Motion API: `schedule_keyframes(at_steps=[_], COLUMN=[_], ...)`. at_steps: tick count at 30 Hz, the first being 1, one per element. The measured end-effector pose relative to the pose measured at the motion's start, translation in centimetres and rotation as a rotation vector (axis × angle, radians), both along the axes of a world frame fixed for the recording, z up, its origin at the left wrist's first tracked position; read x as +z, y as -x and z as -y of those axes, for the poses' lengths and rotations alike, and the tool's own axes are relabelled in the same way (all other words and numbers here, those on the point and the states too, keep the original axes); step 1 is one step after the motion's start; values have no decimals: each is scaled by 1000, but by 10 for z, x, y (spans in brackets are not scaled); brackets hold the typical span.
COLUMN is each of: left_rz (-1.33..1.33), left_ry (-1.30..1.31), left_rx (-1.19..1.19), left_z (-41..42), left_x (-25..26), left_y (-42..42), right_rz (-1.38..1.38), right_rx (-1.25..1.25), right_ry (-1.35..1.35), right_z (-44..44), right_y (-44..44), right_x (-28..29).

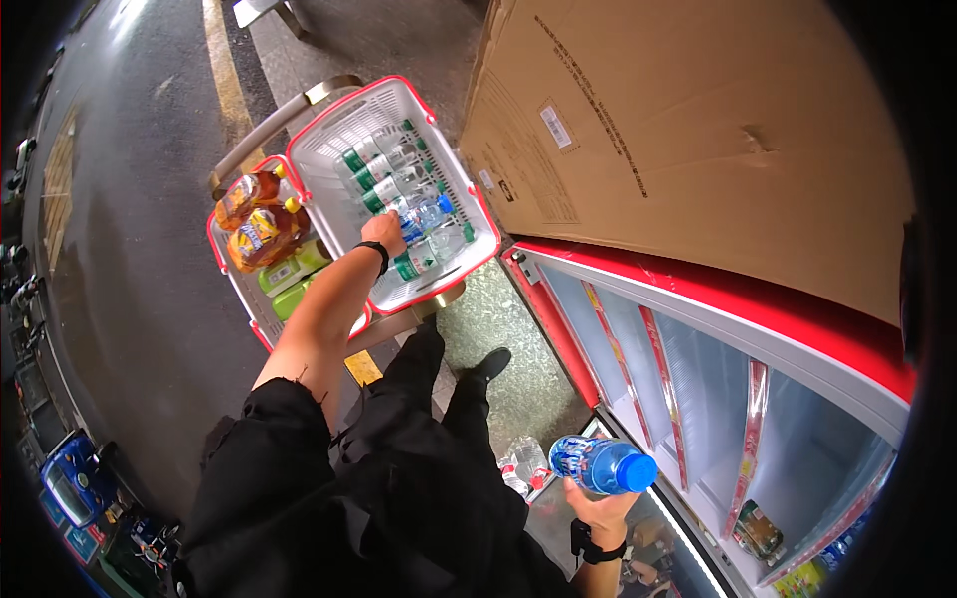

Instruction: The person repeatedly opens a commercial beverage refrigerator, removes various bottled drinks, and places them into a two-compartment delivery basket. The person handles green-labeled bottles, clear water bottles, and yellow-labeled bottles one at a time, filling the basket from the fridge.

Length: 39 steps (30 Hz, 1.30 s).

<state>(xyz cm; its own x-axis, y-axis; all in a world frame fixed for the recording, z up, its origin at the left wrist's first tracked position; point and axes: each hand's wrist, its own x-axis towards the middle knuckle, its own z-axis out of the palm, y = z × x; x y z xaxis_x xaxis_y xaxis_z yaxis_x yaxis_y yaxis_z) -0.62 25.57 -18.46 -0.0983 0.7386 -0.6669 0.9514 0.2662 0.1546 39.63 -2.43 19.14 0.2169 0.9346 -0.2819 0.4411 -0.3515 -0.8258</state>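
My left hand (383,233) reaches into a white plastic basket with a red rim (340,119) and has its fingers on a blue-labelled water bottle (424,218). Around that bottle lie several clear bottles with green labels and caps (417,260). At the lower right my right hand (605,508) holds a blue plastic bottle with a blue cap (591,463) beside the open refrigerated display case (718,314). A second basket (243,295) adjoins the first and holds large amber drink bottles with yellow caps (265,238) and green bottles (288,276).
A large cardboard box (695,134) stands beyond the display case's red edge. Clear bottles with red caps (529,460) are near the case's glass door (650,531). A packaged item (757,532) lies on a shelf. A metal rail (262,138) runs behind the baskets. Vehicles stand at the far left.
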Motion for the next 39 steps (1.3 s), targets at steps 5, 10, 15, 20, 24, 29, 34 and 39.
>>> schedule_keyframes(at_steps=[5, 10, 15, 20, 24, 29, 34, 39], left_rz=[26, 65, 81, 584, 984, 1027, 823, 409], left_ry=[31, 62, -100, -265, -122, -278, -390, -357], left_rx=[-3, -52, -118, -218, -333, -109, -99, -45], left_z=[8, 7, 27, 71, 110, 128, 101, 34], left_x=[-30, -19, -12, 87, 187, 213, 200, 139], left_y=[-4, 2, 7, -38, -71, -78, -35, 19], right_rz=[16, 136, 237, 214, 164, -7, -125, -76], right_rx=[7, 181, 373, 471, 522, 535, 535, 370], right_ry=[-6, -74, -38, 16, -3, -12, 60, 191], right_z=[-11, -36, -66, -99, -128, -144, -154, -120], right_y=[6, 8, 18, 38, 73, 112, 117, 85], right_x=[-4, -17, -33, -74, -95, -111, -93, -100])
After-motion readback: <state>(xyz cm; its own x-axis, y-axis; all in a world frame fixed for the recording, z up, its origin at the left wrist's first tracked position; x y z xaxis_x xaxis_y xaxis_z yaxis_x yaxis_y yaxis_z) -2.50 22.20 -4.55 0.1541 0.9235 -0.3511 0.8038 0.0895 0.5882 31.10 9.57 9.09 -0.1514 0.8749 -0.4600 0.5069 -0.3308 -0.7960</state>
